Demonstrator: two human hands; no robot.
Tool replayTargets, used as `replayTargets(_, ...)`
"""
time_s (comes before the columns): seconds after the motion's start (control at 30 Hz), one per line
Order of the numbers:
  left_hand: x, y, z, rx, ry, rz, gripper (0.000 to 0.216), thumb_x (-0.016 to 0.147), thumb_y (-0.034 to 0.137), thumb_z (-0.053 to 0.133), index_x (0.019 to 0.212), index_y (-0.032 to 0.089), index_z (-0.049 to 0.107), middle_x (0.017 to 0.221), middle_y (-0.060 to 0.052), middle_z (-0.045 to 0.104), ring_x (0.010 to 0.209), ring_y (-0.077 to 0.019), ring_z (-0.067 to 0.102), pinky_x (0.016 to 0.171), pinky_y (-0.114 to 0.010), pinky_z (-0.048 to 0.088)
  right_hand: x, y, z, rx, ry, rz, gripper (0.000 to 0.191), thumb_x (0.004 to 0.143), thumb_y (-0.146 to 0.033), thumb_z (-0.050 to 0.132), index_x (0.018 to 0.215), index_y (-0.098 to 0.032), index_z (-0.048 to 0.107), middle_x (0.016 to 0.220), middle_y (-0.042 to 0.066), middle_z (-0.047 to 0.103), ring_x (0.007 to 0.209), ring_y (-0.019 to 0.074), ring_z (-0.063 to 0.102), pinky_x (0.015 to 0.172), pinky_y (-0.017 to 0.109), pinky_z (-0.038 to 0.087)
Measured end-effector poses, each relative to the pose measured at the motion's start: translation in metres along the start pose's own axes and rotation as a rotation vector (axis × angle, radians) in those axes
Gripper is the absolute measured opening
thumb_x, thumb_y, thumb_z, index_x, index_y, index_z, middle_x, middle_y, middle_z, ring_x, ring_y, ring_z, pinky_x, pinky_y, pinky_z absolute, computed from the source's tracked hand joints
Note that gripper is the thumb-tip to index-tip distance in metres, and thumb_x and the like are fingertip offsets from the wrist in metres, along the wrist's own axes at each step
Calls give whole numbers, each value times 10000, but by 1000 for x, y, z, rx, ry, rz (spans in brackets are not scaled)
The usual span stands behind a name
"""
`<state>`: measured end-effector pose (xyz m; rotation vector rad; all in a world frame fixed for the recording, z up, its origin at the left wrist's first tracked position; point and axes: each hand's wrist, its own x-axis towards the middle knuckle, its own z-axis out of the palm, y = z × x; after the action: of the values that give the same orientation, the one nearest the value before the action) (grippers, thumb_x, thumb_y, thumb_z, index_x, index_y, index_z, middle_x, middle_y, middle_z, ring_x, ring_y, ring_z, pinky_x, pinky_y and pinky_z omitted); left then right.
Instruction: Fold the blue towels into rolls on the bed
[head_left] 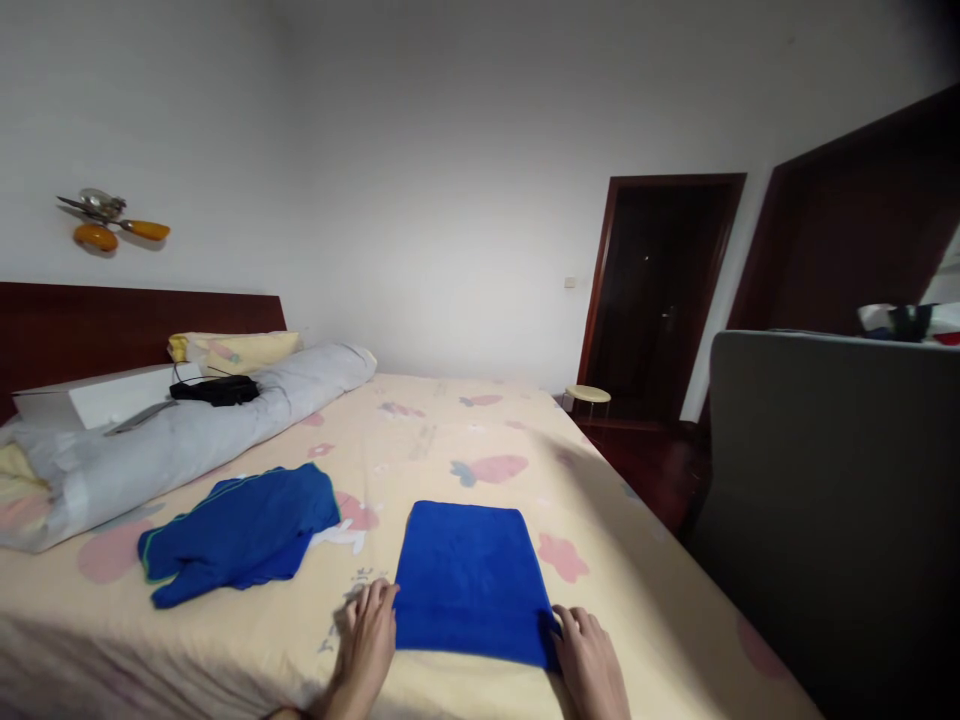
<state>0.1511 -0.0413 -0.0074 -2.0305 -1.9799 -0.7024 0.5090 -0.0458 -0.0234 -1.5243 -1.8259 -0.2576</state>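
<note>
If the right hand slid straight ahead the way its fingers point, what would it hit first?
The folded blue towel, most likely: the right hand points toward it and seems to touch its near corner.

I see two hands, my left hand (366, 632) and right hand (594, 662), one folded blue towel (469, 580), one blue garment (240, 535), one stool (587, 394).
</note>
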Motion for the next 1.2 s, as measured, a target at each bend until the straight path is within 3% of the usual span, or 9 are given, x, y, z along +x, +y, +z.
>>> replayTargets(0.1,-3,18,-1,-53,-22,183,599,821,-10,327,1304,242,577,1371,-55,579,1232,-210,539,1020,-394,438,1,-18,4,7,9,-169,361,845,-206,496,1192,-221,596,1135,108,659,975,249,623,831,372,494)
replayTargets(0.23,-12,50,4,-180,-124,534,657,913,140,369,1528,286,186,1563,-7,315,1403,-186,349,1129,-361,355,3,-59,13,33,-127,-432,513,940,-268,443,1448,-294,372,1406,47,539,1243,213,542,982,336,464)
replayTargets(0.3,-15,58,6,-185,-190,572,686,957,297,405,1538,283,41,1583,-15,248,1421,-206,314,1146,-392,329,2,-71,19,31,-202,-455,591,957,-364,439,1508,-296,238,1481,51,437,1320,233,471,1023,367,450)
replayTargets(0.37,-15,55,6,-169,-246,543,702,965,399,416,1533,295,16,1583,-19,234,1425,-221,307,1144,-414,328,1,-71,23,40,-264,-436,636,952,-441,444,1517,-315,178,1499,47,388,1339,252,442,1039,396,447)
replayTargets(0.57,-12,2,-8,-141,-404,400,641,960,379,441,1507,405,109,1586,23,201,1441,-230,266,1157,-479,283,-5,-22,8,46,-421,-284,564,949,-483,422,1477,-351,275,1508,14,347,1368,266,386,1085,444,410)
replayTargets(0.73,-11,-35,-18,-210,-375,395,621,925,289,484,1486,409,245,1535,5,350,1391,-209,376,1139,-472,320,-5,4,-13,25,-471,-230,523,938,-321,406,1452,-229,384,1486,68,389,1356,253,411,1058,427,435)
replayTargets(0.83,-7,-40,-19,-240,-322,423,630,847,155,507,1427,377,407,1473,-9,458,1338,-205,456,1117,-455,362,-3,5,-15,-3,-422,-294,505,887,-190,417,1386,-192,494,1437,91,468,1311,237,476,1005,375,466)
replayTargets(1.03,3,-34,-24,-193,-307,479,664,717,5,459,1287,324,583,1354,-7,593,1261,-197,542,1094,-445,395,4,4,-14,1,-276,-412,388,869,-180,494,1233,-210,624,1298,100,614,1163,239,612,880,331,500)
replayTargets(1.2,-5,-41,-27,-266,-208,495,549,745,20,469,1156,325,668,1190,4,706,1118,-185,645,1042,-378,453,3,-8,-29,151,-255,-293,278,896,-232,480,1112,-233,654,1136,89,714,967,221,694,848,339,496)
